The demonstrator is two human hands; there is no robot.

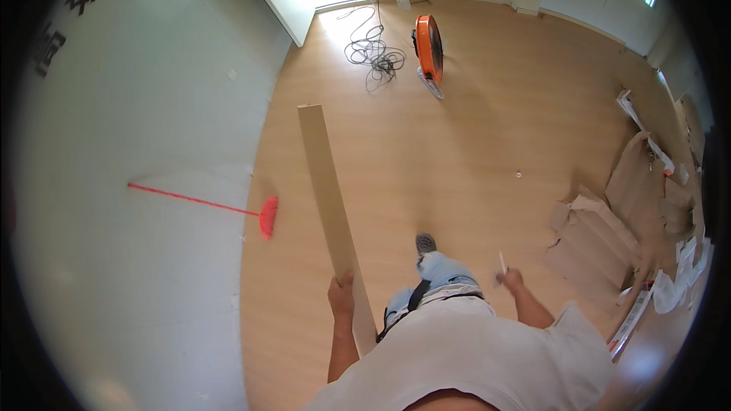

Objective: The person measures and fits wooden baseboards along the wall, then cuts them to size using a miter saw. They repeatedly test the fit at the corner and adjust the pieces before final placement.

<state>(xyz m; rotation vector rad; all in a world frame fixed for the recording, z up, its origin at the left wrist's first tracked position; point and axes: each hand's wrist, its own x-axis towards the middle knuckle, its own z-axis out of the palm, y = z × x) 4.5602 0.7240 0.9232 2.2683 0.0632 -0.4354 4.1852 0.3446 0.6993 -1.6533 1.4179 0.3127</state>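
At the left, a broom with thin red handle and red bristle head (267, 218) leans against the pale grey wall (167, 114), its head down at the edge of the light wood-coloured floor (472, 144). To the right of it comes the long, narrow, flat-sided beige piece, like a board or a slim box (326, 186); its material I cannot tell surely. Its long axis runs from beside the person's left hip outward to the front, with the far end inclined a little to the left. The left hand (342, 298) grips this piece in its nearer part, with the thumb on the upper face, so most of the length reaches out beyond the grip. Whether the far end touches the floor, I cannot tell. Far ahead, a tangled black cable (375, 53) lies on the floor, and next to it stands a round orange fan (430, 47). On the right side of the body, the right hand (512, 280) is blurred, with its fingers bent around a small, thin, whitish object (502, 262) of unclear kind. This hand is well apart from the beige piece; the left hand is the nearer one. Farther right lie torn brown cardboard sheets (598, 232)
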